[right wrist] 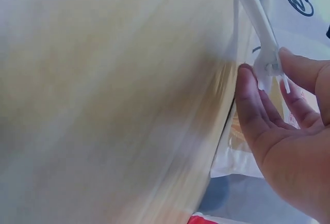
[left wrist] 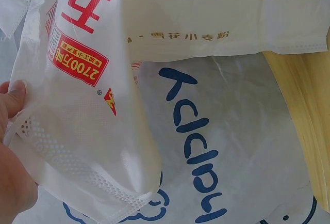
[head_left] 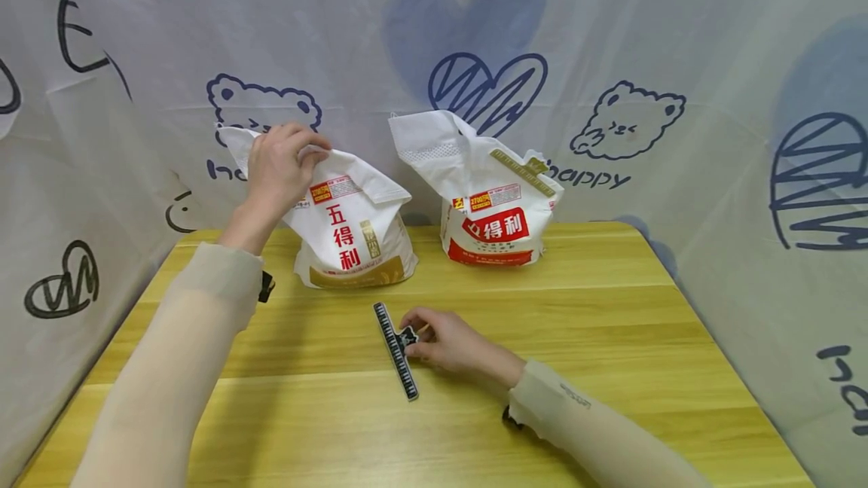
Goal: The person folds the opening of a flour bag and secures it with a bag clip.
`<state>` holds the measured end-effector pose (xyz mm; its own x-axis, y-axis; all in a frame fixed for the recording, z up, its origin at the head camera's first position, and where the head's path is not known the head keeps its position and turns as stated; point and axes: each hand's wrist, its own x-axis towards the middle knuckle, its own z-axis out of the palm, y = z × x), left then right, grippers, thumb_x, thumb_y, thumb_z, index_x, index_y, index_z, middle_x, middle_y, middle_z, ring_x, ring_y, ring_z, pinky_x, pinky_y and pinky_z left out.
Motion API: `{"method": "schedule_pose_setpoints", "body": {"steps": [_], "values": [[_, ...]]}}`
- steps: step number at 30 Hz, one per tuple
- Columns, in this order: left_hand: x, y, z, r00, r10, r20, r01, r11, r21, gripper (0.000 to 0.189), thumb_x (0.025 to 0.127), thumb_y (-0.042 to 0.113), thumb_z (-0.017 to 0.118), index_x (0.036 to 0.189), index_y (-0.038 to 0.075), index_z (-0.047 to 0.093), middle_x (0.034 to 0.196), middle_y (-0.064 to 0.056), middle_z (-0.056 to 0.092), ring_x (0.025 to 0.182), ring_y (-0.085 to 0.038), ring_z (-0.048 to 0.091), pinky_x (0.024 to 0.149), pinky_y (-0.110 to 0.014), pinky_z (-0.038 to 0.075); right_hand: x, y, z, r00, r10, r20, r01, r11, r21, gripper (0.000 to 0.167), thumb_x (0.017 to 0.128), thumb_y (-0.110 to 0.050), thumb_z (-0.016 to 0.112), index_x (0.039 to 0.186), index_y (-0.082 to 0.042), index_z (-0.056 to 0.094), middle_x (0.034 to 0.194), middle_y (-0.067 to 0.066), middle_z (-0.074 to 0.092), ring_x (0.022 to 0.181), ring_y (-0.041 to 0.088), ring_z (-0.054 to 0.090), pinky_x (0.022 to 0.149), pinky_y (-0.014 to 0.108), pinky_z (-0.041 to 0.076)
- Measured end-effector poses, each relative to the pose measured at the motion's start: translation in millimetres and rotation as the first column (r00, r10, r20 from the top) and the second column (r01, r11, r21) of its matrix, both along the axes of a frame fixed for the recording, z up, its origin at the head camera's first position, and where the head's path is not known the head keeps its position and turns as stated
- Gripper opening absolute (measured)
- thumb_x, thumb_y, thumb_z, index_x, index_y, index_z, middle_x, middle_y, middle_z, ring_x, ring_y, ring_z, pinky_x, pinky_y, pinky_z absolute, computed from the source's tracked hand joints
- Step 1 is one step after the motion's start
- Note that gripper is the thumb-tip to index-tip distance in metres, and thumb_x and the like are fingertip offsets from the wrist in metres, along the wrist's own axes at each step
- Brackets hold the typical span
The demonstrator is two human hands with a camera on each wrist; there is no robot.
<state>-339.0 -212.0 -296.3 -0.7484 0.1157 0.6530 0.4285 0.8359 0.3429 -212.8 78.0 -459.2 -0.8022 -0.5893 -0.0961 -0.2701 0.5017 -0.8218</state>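
Note:
A white flour bag (head_left: 346, 239) with red characters stands at the back left of the table. My left hand (head_left: 281, 160) pinches its top edge, and in the left wrist view the thumb (left wrist: 18, 95) lies against the white cloth. Lower and to the right, my right hand (head_left: 447, 341) holds a long bag clip (head_left: 395, 352) with a black and white piano-key pattern. Thumb and fingers pinch the clip's handle, while its bar points away from the palm. The right wrist view shows the clip (right wrist: 258, 22) from its pale narrow side, over the wooden table.
To the right stands a second flour bag (head_left: 498, 236), with a gold clip (head_left: 522, 172) across its slanted top. Behind and at the sides hangs a pale curtain (head_left: 353, 13) with blue hearts and bears. The wooden table (head_left: 610, 322) spreads under both arms.

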Motion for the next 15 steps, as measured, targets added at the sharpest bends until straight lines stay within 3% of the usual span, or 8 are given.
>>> {"method": "schedule_pose_setpoints", "body": {"steps": [7, 15], "values": [[0.7, 0.0, 0.6, 1.0, 0.0, 0.0, 0.0, 1.0, -0.001, 0.01, 0.099, 0.008, 0.071, 0.107, 0.006, 0.076, 0.114, -0.013, 0.07, 0.114, -0.034, 0.059, 0.104, -0.054, 0.041, 2.9, 3.9, -0.6, 0.996, -0.086, 0.039, 0.09, 0.99, -0.108, 0.04, 0.092, -0.009, 0.079, 0.13, -0.007, 0.063, 0.12, 0.005, 0.066, 0.098, 0.015, 0.064, 0.085, 0.029, 0.056], [1.5, 0.4, 0.4, 1.0, 0.0, 0.005, 0.0, 1.0, 0.001, 0.01, 0.099, 0.008, 0.071, 0.107, 0.006, 0.076, 0.113, -0.012, 0.07, 0.114, -0.034, 0.058, 0.103, -0.054, 0.041, 6.0, 8.9, -0.5, 0.989, -0.121, 0.081, 0.137, 0.962, -0.236, 0.05, 0.09, -0.004, 0.081, 0.135, -0.001, 0.06, 0.121, 0.01, 0.063, 0.1, 0.018, 0.064, 0.086, 0.029, 0.058]]}}
